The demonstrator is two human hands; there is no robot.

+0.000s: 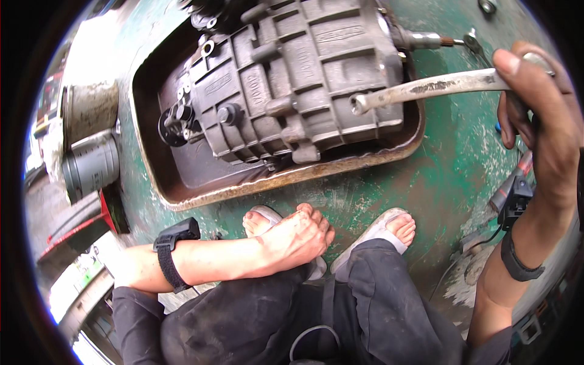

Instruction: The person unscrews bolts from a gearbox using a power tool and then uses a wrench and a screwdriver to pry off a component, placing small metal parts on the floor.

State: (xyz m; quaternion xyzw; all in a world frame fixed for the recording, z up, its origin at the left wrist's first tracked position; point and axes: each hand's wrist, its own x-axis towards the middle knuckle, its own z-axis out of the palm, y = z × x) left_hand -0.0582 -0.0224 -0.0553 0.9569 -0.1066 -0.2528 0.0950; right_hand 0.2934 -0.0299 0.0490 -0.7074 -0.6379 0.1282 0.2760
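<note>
My right hand is closed around one end of a long, worn metal box-end wrench. The wrench's far ring end sits against the lower right face of a grey, ribbed cast-metal gearbox; whether it is seated on a bolt I cannot tell. The gearbox lies on its side in a rusty metal tray, with a shaft sticking out to the right past the rim. My left hand is curled closed above my left foot, by my knees. Its palm is turned away, so anything inside it is hidden.
Two dirty buckets, one pale and one grey, stand left of the tray. A small metal part lies near the shaft's end. My sandalled feet are on the worn green floor, close to the tray.
</note>
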